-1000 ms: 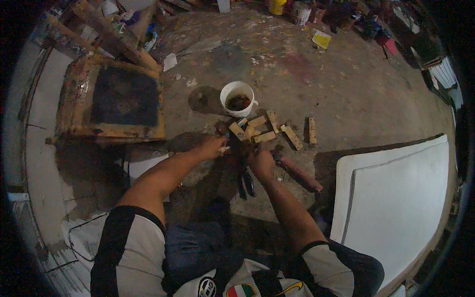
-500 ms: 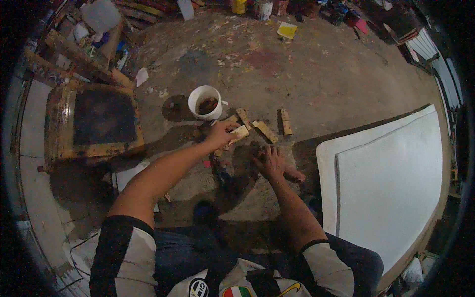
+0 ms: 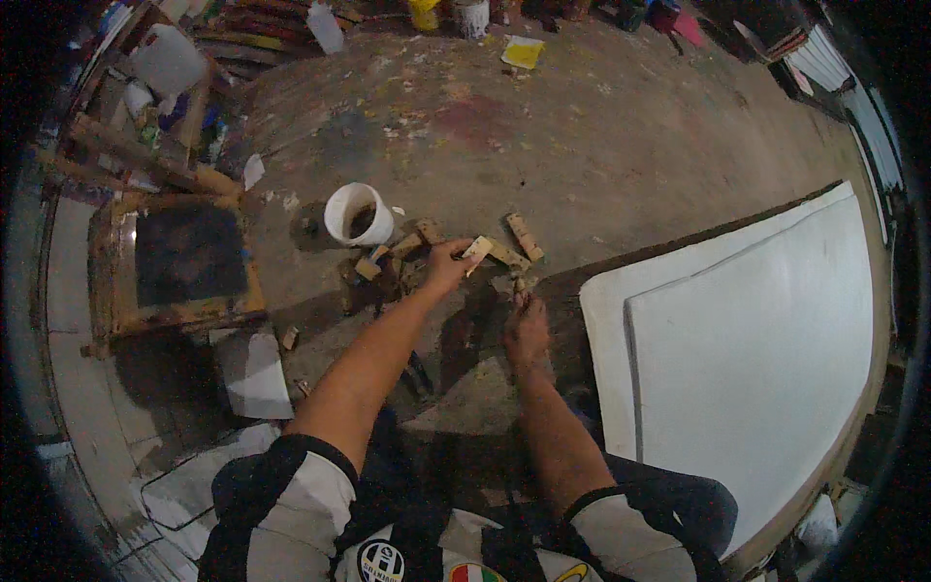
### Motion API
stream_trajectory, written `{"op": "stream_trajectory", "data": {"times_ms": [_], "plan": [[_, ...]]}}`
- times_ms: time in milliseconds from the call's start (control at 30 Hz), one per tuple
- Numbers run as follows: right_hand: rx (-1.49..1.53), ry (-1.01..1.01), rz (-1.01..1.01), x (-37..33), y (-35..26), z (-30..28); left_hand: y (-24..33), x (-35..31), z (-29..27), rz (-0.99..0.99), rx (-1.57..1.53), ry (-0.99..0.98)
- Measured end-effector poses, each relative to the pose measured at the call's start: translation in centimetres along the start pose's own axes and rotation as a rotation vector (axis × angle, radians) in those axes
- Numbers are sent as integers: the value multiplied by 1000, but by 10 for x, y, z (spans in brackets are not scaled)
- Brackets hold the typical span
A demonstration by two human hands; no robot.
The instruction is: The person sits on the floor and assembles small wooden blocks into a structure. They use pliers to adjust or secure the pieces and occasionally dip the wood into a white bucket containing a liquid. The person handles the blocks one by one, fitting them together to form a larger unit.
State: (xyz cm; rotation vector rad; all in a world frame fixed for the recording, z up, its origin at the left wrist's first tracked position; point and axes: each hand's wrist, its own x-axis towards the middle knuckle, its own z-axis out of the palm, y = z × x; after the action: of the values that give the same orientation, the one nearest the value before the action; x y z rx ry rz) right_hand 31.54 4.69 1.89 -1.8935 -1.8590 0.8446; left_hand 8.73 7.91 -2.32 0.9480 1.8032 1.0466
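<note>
A short, pale wooden block (image 3: 477, 249) is pinched in the fingers of my left hand (image 3: 449, 268), above the floor. Just past it lies another wooden block (image 3: 507, 256), with a longer piece (image 3: 521, 237) to its right. My right hand (image 3: 527, 325) is closed with its fingers pointing forward, near the end of these blocks; what it grips is too small and dark to make out. Left of my left hand are more wooden pieces, one tilted block (image 3: 369, 267) among them. Behind them stands a white bucket (image 3: 380, 227) with dark brown contents.
On the left is a wooden frame with a dark panel (image 3: 189, 250). Large white boards (image 3: 756, 330) lie on the right. A yellow container (image 3: 523, 52) and several paint pots sit at the back of the stained floor (image 3: 582, 145). Clutter lines the far left.
My left hand has moved right with the wooden block. My right hand has gone from spread fingers to closed ones. The whole view has shifted somewhat.
</note>
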Motion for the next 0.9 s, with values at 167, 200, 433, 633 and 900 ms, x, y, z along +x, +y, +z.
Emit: {"op": "stream_trajectory", "data": {"times_ms": [167, 200, 433, 633, 900], "plan": [[408, 3, 318, 12, -24, -35, -10, -8, 32, 20, -11, 111], [401, 27, 359, 17, -24, -41, 13, -13, 45, 4, -38, 98], [522, 16, 350, 44, -23, -39, 19, -2, 71, 112, 288, 294], [585, 3, 303, 47, -20, -36, -9, 15, 89, 192, 90, 318], [479, 97, 270, 56, 6, -16, 9, 16, 101, 69, 284, 298]]}}
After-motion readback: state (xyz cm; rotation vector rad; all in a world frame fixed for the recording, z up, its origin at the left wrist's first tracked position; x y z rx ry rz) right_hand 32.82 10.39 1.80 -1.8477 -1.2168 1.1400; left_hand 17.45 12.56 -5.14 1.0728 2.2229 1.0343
